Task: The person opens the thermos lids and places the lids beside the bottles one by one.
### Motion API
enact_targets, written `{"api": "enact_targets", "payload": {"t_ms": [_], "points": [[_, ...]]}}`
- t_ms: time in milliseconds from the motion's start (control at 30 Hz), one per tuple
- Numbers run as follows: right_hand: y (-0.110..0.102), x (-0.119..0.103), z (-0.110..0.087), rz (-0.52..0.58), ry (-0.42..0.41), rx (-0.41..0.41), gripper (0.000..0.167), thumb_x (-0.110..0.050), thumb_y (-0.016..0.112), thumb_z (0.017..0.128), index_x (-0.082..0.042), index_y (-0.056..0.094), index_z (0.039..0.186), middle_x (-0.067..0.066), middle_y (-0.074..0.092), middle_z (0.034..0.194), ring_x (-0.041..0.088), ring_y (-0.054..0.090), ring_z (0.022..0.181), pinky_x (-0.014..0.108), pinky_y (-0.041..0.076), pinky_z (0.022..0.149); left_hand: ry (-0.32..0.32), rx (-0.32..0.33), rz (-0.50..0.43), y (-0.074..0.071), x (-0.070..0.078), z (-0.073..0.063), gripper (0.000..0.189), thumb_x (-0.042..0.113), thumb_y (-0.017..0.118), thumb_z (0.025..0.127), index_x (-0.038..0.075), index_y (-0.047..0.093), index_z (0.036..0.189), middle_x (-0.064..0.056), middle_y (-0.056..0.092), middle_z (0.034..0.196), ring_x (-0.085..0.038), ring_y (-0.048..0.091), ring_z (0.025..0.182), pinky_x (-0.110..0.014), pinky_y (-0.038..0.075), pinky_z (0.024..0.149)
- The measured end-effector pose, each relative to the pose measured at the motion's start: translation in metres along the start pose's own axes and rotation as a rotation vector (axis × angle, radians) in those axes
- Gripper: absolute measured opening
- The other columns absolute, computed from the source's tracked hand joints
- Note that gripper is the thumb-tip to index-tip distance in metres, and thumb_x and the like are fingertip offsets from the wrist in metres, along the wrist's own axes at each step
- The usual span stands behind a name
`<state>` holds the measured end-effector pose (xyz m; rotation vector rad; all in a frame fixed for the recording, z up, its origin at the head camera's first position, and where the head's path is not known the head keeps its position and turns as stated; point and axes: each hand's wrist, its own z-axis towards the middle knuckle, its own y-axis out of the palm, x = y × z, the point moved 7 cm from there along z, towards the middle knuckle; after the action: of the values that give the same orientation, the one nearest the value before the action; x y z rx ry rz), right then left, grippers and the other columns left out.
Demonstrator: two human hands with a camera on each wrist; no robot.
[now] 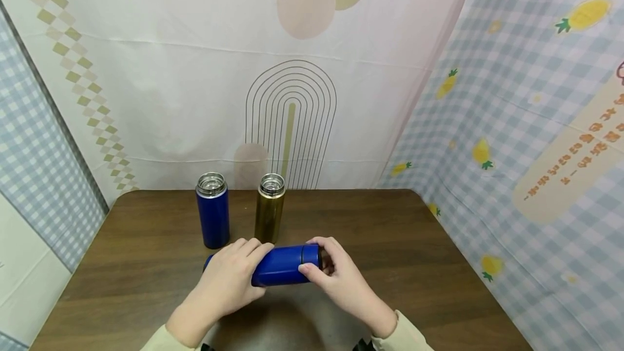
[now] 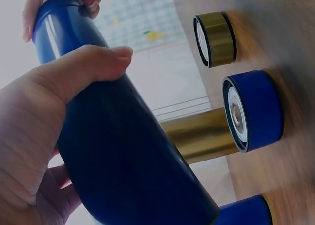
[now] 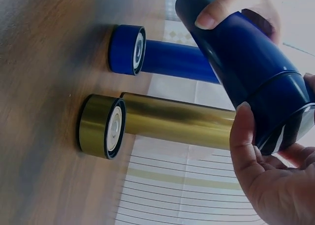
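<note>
A blue thermos bottle (image 1: 278, 267) lies sideways in the air between both hands, its lid (image 1: 310, 254) toward the right. My left hand (image 1: 231, 275) wraps round the body, thumb across it in the left wrist view. The right hand (image 1: 343, 280) grips the lid end with thumb and fingers. Behind stand two uncapped bottles, one blue (image 1: 213, 218) and one gold (image 1: 270, 213), steel mouths up. In the wrist views, a blue lid (image 2: 258, 112) and a gold lid (image 3: 98, 126) rest on the table, inner sides up; the held bottle and hands hide them from the head view.
The brown wooden table (image 1: 380, 232) extends under everything. A pale patterned cloth (image 1: 170, 96) hangs behind its back edge, and a blue checked cloth (image 1: 487, 123) hangs along the right side.
</note>
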<state>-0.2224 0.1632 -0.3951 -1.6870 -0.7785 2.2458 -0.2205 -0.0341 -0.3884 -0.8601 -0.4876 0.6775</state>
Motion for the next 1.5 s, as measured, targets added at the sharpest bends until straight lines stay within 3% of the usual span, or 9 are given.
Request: {"api": "enact_targets", "payload": {"t_ms": [233, 567, 733, 833, 933, 1067, 1267, 1500], "points": [[0.001, -0.010, -0.002, -0.040, -0.123, -0.021, 0.044, -0.037, 0.071, 0.088, -0.027, 0.053, 0.127, -0.006, 0.048, 0.112, 0.016, 0.053, 0.087, 0.031, 0.052, 0.069, 0.004, -0.004, -0.035, -0.003, -0.002, -0.001, 0.074, 0.037, 0.088, 0.053, 0.015, 0.063, 0.120, 0.003, 0.061, 0.101, -0.016, 0.057, 0.088, -0.036, 0.051, 0.076], [-0.002, -0.021, -0.006, -0.166, -0.394, -0.005, 0.055, -0.030, 0.075, 0.085, -0.022, 0.050, 0.134, -0.003, 0.050, 0.119, 0.013, 0.052, 0.097, 0.027, 0.051, 0.074, 0.015, 0.009, -0.061, -0.003, -0.002, -0.001, 0.073, 0.037, 0.087, 0.053, 0.015, 0.064, 0.119, 0.005, 0.061, 0.100, -0.014, 0.056, 0.086, -0.034, 0.050, 0.076], [0.002, -0.026, -0.008, -0.231, -0.497, -0.029, 0.058, -0.027, 0.073, 0.087, -0.015, 0.046, 0.137, 0.000, 0.046, 0.128, 0.014, 0.051, 0.109, 0.029, 0.050, 0.086, -0.004, -0.024, -0.064, 0.000, -0.005, -0.003, 0.074, 0.037, 0.087, 0.054, 0.016, 0.063, 0.120, 0.005, 0.059, 0.100, -0.014, 0.055, 0.088, -0.035, 0.050, 0.077], [0.004, -0.029, -0.007, -0.246, -0.512, -0.036, 0.061, -0.022, 0.073, 0.088, -0.011, 0.042, 0.140, 0.003, 0.042, 0.135, 0.018, 0.049, 0.117, 0.031, 0.047, 0.093, -0.015, -0.019, -0.057, 0.001, -0.007, -0.003, 0.075, 0.035, 0.087, 0.054, 0.015, 0.061, 0.121, 0.003, 0.057, 0.098, -0.017, 0.054, 0.088, -0.037, 0.049, 0.078], [0.004, -0.027, -0.004, -0.217, -0.456, -0.037, 0.065, -0.020, 0.071, 0.089, -0.014, 0.036, 0.144, 0.006, 0.040, 0.139, 0.019, 0.049, 0.119, 0.031, 0.046, 0.095, -0.033, -0.010, -0.055, 0.001, -0.007, -0.003, 0.076, 0.033, 0.087, 0.055, 0.014, 0.060, 0.123, 0.002, 0.054, 0.097, -0.019, 0.052, 0.089, -0.038, 0.047, 0.080], [0.002, -0.019, 0.000, -0.125, -0.294, -0.032, 0.067, -0.028, 0.069, 0.091, -0.024, 0.032, 0.146, 0.001, 0.045, 0.135, 0.015, 0.051, 0.117, 0.036, 0.047, 0.095, -0.060, -0.003, -0.060, 0.001, -0.007, -0.003, 0.074, 0.032, 0.086, 0.058, 0.012, 0.059, 0.125, 0.000, 0.055, 0.098, -0.020, 0.052, 0.092, -0.040, 0.047, 0.083], [-0.004, -0.005, 0.003, 0.015, -0.078, 0.035, 0.059, -0.035, 0.069, 0.090, -0.031, 0.039, 0.141, -0.004, 0.050, 0.135, 0.013, 0.057, 0.111, 0.036, 0.049, 0.092, -0.060, 0.017, -0.066, 0.000, -0.006, -0.003, 0.074, 0.030, 0.086, 0.059, 0.011, 0.059, 0.125, -0.001, 0.055, 0.100, -0.021, 0.052, 0.094, -0.042, 0.047, 0.085], [-0.009, 0.008, 0.004, -0.047, 0.094, 0.127, 0.040, -0.047, 0.058, 0.094, -0.030, 0.050, 0.129, -0.004, 0.062, 0.107, 0.014, 0.060, 0.082, 0.029, 0.051, 0.070, -0.063, 0.031, -0.073, 0.002, -0.006, -0.004, 0.076, 0.028, 0.087, 0.059, 0.011, 0.057, 0.127, -0.002, 0.056, 0.102, -0.022, 0.053, 0.095, -0.043, 0.047, 0.087]]}}
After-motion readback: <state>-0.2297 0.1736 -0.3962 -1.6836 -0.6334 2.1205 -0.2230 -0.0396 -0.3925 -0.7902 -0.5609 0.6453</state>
